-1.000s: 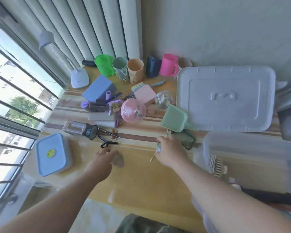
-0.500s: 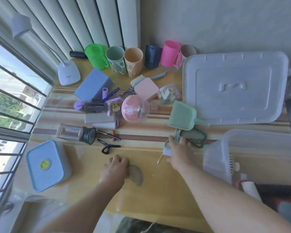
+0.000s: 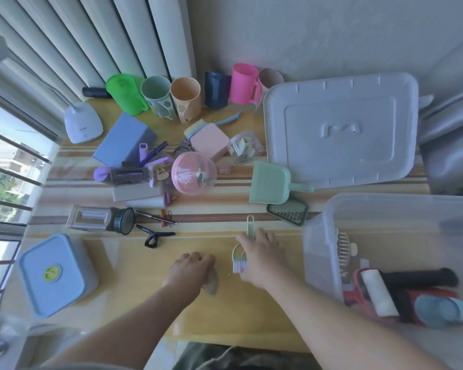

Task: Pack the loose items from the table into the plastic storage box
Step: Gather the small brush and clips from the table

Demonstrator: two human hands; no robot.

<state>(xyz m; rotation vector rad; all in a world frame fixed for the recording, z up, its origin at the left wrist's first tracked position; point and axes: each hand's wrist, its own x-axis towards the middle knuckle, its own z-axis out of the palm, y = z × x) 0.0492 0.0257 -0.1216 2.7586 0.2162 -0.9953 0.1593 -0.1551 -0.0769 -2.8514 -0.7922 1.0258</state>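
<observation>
The clear plastic storage box [image 3: 324,231] stands at the right, holding a lint roller, a comb and other items. My right hand [image 3: 262,256] holds a small green brush with white bristles [image 3: 239,259] just above the table, left of the box. My left hand [image 3: 190,268] rests with curled fingers on a flat tan piece [image 3: 211,283] near the table's front edge. Loose items lie further back: a green dustpan [image 3: 269,182], a dark grater [image 3: 288,210], a pink ball [image 3: 194,176], black clips [image 3: 155,236].
The box's lid [image 3: 340,129] lies flat at the back right. A row of cups [image 3: 185,94] lines the wall. A blue lidded container [image 3: 54,273] sits front left, a white lamp base [image 3: 82,121] back left, a clear jar [image 3: 99,217] on its side.
My right hand has drawn the green brush back from beside the grater toward me. My left hand stays on the tan piece. The view has shifted, showing more of the box.
</observation>
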